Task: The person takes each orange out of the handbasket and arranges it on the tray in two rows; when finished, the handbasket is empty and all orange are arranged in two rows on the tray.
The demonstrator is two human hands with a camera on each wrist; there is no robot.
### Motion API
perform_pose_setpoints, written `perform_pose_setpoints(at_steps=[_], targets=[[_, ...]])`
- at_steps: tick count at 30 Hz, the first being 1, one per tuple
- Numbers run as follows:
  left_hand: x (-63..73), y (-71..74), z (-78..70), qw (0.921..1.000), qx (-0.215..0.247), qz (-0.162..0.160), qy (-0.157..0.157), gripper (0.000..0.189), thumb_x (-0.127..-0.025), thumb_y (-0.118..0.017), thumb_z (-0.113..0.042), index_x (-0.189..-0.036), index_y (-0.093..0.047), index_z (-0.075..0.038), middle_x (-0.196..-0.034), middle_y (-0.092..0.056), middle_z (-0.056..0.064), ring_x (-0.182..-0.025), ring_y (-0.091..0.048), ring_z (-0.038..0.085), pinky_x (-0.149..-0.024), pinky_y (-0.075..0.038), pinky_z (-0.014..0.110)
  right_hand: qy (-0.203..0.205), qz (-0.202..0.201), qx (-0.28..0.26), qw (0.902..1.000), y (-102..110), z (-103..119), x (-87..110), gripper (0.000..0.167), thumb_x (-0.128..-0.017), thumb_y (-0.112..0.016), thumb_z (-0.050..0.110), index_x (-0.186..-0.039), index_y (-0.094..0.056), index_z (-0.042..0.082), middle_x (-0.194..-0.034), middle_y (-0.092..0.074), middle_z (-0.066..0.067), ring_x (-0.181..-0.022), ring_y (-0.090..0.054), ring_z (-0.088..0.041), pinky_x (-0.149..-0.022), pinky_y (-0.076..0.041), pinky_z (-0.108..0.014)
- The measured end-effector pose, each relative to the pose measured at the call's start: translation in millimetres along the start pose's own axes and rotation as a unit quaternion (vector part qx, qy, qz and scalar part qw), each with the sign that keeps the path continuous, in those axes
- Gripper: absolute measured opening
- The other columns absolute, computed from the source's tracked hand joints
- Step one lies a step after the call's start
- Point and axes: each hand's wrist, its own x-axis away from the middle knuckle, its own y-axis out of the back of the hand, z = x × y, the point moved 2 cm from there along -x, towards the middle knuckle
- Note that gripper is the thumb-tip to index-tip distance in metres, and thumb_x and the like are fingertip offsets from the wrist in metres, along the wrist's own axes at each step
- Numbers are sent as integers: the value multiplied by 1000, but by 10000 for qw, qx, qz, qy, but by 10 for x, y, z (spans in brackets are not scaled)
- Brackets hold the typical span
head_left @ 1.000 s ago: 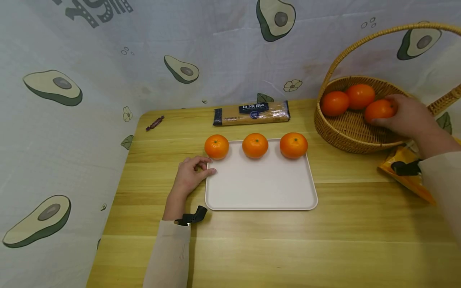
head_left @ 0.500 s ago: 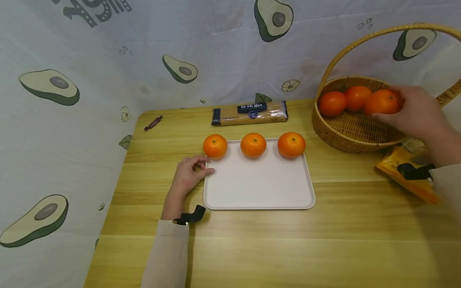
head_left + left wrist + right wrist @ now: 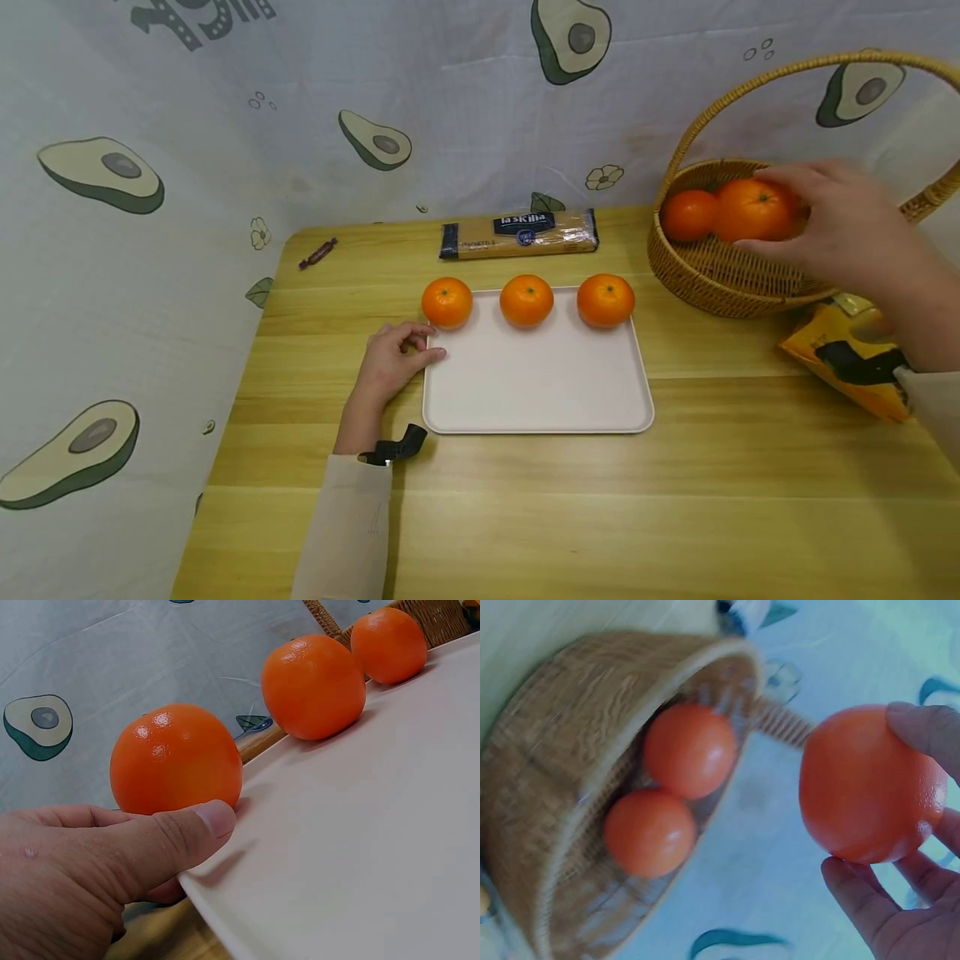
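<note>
My right hand [image 3: 855,225] holds an orange [image 3: 757,208] over the wicker basket [image 3: 693,279], thumb on one side and fingertips on the other. In the right wrist view two oranges lie inside the basket, an upper orange [image 3: 690,750] and a lower orange [image 3: 650,832]; the head view hides most of one behind the held fruit. My left hand [image 3: 390,362] pinches the left edge of a white tray [image 3: 540,375], its thumb over the rim. Along the tray's far edge sit a left orange [image 3: 447,303], a middle orange [image 3: 527,301] and a right orange [image 3: 606,301].
Behind the tray lies a spaghetti packet [image 3: 519,235]. A small wrapped candy [image 3: 318,253] is at the table's far left. A yellow bag [image 3: 843,367] lies in front of the basket, partly under my right arm. The basket's tall handle [image 3: 705,125] arches above it.
My right hand has lifted the orange from the basket's right side and brought it left and up, over the other fruit. My left hand has stayed at the tray's edge.
</note>
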Motion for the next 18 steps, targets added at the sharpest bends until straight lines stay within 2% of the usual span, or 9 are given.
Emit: perform_pose_setpoints(at_steps=[3,6,9,13,18], targets=[[-2,-1,5,10000,8,-16,-15,32,-85,-84,-34,-110,-74,-17,-88,-68,1,-89,-48,21,-78,-34,33,455,-123,24,9989,-2,175,44,82,-79,-88,18,-147,-46,-2,-140,-44,-36,-121,-42,-56,-94,-39,-72],[-7,-1,16,10000,2,-32,-46,33,-85,-85,-34,-111,-74,-16,-89,-69,1,-90,-49,20,-77,-35,32,813,-49,4,9967,-48,350,88,84,-75,-91,19,-146,-49,0,-141,-46,-33,-122,-44,-54,-96,-39,-71],[-10,-1,18,10000,-6,-47,-74,33,-84,-85,-33,-111,-74,-16,-89,-69,0,-90,-50,19,-77,-36,32,987,202,-138,9948,-128,539,166,85,-73,-93,22,-145,-51,4,-144,-46,-31,-126,-43,-52,-99,-36,-71],[-8,7,4,9999,4,-64,-92,32,-84,-85,-33,-110,-74,-16,-88,-69,1,-91,-51,20,-79,-37,32,1248,426,-403,9905,-271,809,318,81,-70,-95,22,-140,-57,7,-143,-49,-25,-126,-46,-47,-102,-39,-68],[1,15,-5,9999,-14,-106,-132,32,-84,-85,-32,-110,-74,-15,-88,-69,2,-90,-51,21,-89,-33,37,1551,627,-811,9826,-507,1138,503,76,-71,-95,24,-138,-61,10,-142,-54,-19,-129,-50,-40,-101,-45,-64]])
